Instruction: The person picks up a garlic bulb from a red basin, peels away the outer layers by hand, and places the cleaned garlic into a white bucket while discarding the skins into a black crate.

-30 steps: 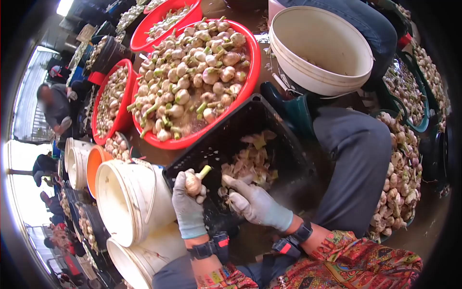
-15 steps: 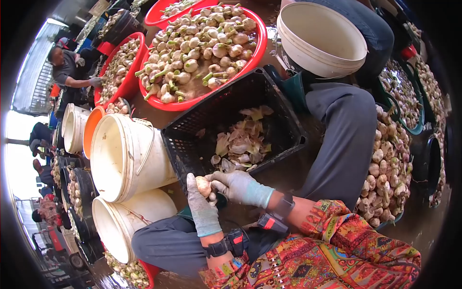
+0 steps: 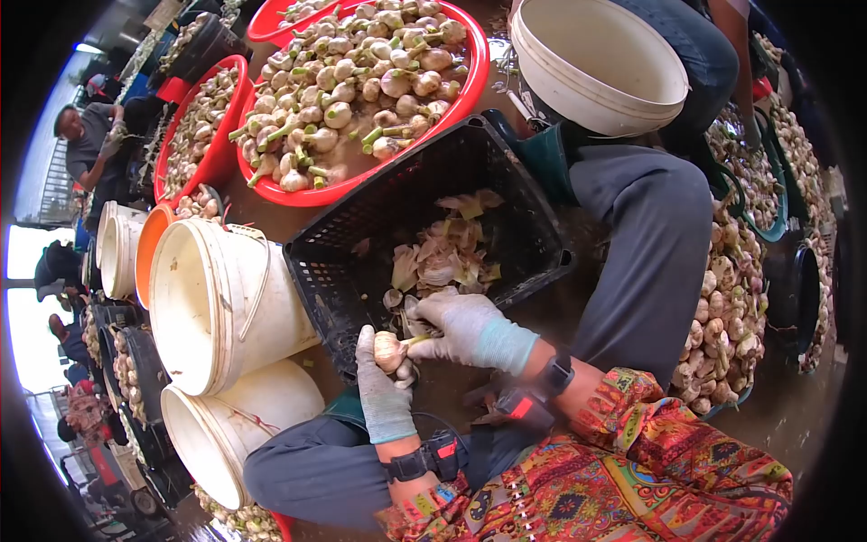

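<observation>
My left hand [image 3: 383, 390], in a grey glove, is closed round a garlic bulb [image 3: 389, 351] just below the black crate's near edge. The bulb's short stem points right, toward my right hand [image 3: 461, 331]. That gloved hand is closed at the stem, its thumb and fingers pressed together; the fingertips are partly hidden. Beyond both hands lies the black crate [image 3: 361, 237], tilted in view, with a heap of papery garlic skins [image 3: 442, 262] on its floor.
A red basin [image 3: 480, 68] full of stemmed garlic lies beyond the crate. White buckets [image 3: 266, 294] stand at left, another white bucket [image 3: 601, 117] at top right. Piled garlic [image 3: 718, 334] is right of my knee. A co-worker [image 3: 90, 140] sits at far left.
The bulb's stem now shows between my hands. My right hand has shifted right and slightly up, away from the bulb. The view has shifted a little, and the co-worker's arms have moved.
</observation>
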`<state>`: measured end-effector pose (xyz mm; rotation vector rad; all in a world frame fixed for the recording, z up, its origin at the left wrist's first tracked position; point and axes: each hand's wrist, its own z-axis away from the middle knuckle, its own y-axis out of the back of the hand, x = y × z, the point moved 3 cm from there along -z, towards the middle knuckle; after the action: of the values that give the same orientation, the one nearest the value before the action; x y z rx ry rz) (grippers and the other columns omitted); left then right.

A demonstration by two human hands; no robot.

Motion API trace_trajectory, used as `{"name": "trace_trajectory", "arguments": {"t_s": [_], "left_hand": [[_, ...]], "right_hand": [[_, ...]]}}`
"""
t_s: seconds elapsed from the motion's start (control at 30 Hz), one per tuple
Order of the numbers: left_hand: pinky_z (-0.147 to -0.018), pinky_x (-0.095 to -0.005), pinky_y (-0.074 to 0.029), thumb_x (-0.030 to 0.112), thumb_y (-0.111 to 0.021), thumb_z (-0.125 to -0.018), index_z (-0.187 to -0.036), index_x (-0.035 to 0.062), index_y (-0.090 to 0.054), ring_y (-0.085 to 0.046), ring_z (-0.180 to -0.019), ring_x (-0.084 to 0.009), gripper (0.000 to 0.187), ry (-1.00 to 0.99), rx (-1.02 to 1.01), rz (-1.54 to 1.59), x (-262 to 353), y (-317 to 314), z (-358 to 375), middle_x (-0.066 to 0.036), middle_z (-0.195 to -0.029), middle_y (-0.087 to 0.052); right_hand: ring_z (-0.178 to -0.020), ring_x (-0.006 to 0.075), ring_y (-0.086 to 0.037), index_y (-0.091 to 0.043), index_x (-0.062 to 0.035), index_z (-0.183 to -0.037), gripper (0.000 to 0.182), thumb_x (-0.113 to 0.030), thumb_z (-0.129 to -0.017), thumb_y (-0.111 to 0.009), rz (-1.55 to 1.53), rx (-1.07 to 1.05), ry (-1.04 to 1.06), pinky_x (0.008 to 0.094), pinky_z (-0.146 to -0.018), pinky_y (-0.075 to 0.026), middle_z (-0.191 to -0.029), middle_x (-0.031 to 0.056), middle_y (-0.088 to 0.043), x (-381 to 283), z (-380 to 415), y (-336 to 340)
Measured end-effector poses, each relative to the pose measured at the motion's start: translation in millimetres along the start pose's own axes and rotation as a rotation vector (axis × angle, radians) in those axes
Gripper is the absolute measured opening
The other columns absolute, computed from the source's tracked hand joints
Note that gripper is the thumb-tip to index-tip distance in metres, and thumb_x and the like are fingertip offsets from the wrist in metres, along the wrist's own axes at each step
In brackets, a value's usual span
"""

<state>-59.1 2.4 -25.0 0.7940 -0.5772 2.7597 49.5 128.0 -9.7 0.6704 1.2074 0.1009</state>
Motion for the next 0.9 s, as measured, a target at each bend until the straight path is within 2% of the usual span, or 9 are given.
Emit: {"name": "trace_trajectory", "arguments": {"t_s": [0.07,0.2,0.33,0.43,0.47,0.57,0.63,0.8,0.9], "left_hand": [[-0.03,-0.0198,-0.03,0.045,-0.056,-0.092,-0.081,0.0103,-0.058,-0.048,-0.041,-0.0118,0.036,0.105,-0.044,0.09,-4.0,2.0,-7.1,-0.006,-0.066,-0.061],[-0.034,-0.0207,-0.035,0.037,-0.055,-0.094,-0.087,0.0058,-0.059,-0.052,-0.047,-0.0146,0.032,0.056,-0.125,0.09,-6.1,7.3,-7.8,-0.009,-0.073,-0.063],[-0.041,-0.0197,-0.039,0.03,-0.059,-0.091,-0.1,0.0047,-0.059,-0.057,-0.06,-0.011,0.027,-0.058,-0.208,-0.037,-10.1,7.7,-8.7,-0.005,-0.083,-0.061],[-0.065,-0.0251,-0.051,0.027,-0.058,-0.091,-0.118,-0.0032,-0.055,-0.061,-0.086,-0.0164,0.041,-0.219,-0.244,-0.116,-1.2,-9.2,3.9,-0.009,-0.098,-0.062],[-0.086,-0.0301,-0.05,0.028,-0.059,-0.09,-0.124,-0.0051,-0.052,-0.06,-0.102,-0.0204,0.048,-0.258,-0.313,-0.122,-0.1,-7.9,0.9,-0.013,-0.112,-0.061],[-0.097,-0.033,-0.045,0.027,-0.061,-0.089,-0.129,-0.0059,-0.049,-0.059,-0.108,-0.022,0.053,-0.318,-0.338,-0.259,7.0,-10.2,7.0,-0.016,-0.123,-0.057],[-0.097,-0.0332,-0.046,0.026,-0.064,-0.089,-0.133,-0.0063,-0.046,-0.058,-0.111,-0.0225,0.057,-0.37,-0.377,-0.179,1.5,-9.9,5.0,-0.017,-0.128,-0.055],[-0.091,-0.0323,-0.047,0.028,-0.062,-0.091,-0.127,-0.0061,-0.05,-0.056,-0.108,-0.0192,0.052,-0.389,-0.359,-0.225,-0.3,-10.5,-1.0,-0.014,-0.119,-0.058],[-0.081,-0.0314,-0.047,0.031,-0.061,-0.093,-0.119,-0.0059,-0.054,-0.056,-0.096,-0.0173,0.046,-0.37,-0.34,-0.267,-5.3,3.6,-7.6,-0.011,-0.107,-0.061]], "right_hand": [[-0.091,0.031,-0.062,-0.065,-0.0118,-0.099,0.031,-0.039,-0.084,-0.064,0.05,0.03,0.189,0.0416,-0.076,-0.05,-0.091,0.0103,-0.063,-1.8,-3.3,-9.5],[-0.087,0.0329,-0.062,-0.064,-0.0092,-0.093,0.027,-0.034,-0.083,-0.065,0.173,0.019,0.162,0.0433,-0.072,-0.05,-0.089,0.0111,-0.064,0.7,-10.5,-19.4],[-0.087,0.033,-0.063,-0.063,-0.0015,-0.099,0.029,-0.028,-0.086,-0.063,-0.257,-0.066,-0.069,0.0412,-0.076,-0.049,-0.09,0.0179,-0.065,24.9,-19.7,-26.5],[-0.085,0.0306,-0.063,-0.06,0.0056,-0.101,0.033,-0.025,-0.087,-0.062,-0.554,-0.078,-0.099,0.0377,-0.077,-0.048,-0.089,0.0217,-0.064,29.4,-20.2,-18.6],[-0.085,0.0296,-0.063,-0.06,0.0065,-0.102,0.034,-0.025,-0.087,-0.061,-0.548,-0.059,-0.096,0.0374,-0.077,-0.048,-0.089,0.0225,-0.064,28.3,-20.2,-18.3],[-0.086,0.0231,-0.063,-0.06,0.0068,-0.104,0.035,-0.024,-0.087,-0.061,-0.669,-0.003,-0.086,0.0343,-0.077,-0.049,-0.09,0.0198,-0.065,27.4,-18.1,-29.7],[-0.085,0.0185,-0.063,-0.062,0.0039,-0.104,0.031,-0.023,-0.088,-0.06,-1.363,0.008,-0.406,0.0323,-0.076,-0.049,-0.088,0.0131,-0.066,33.6,-21.2,-34.0],[-0.076,0.0106,-0.053,-0.06,0.0009,-0.093,0.02,-0.019,-0.09,-0.057,-0.929,0.109,-0.117,0.0277,-0.07,-0.047,-0.083,0.0038,-0.062,18.2,-25.7,-11.4],[-0.078,0.0111,-0.056,-0.06,0.0015,-0.093,0.021,-0.019,-0.09,-0.057,-1.095,0.087,-0.195,0.0291,-0.072,-0.048,-0.084,0.0047,-0.063,26.0,-30.4,-18.8]]}}
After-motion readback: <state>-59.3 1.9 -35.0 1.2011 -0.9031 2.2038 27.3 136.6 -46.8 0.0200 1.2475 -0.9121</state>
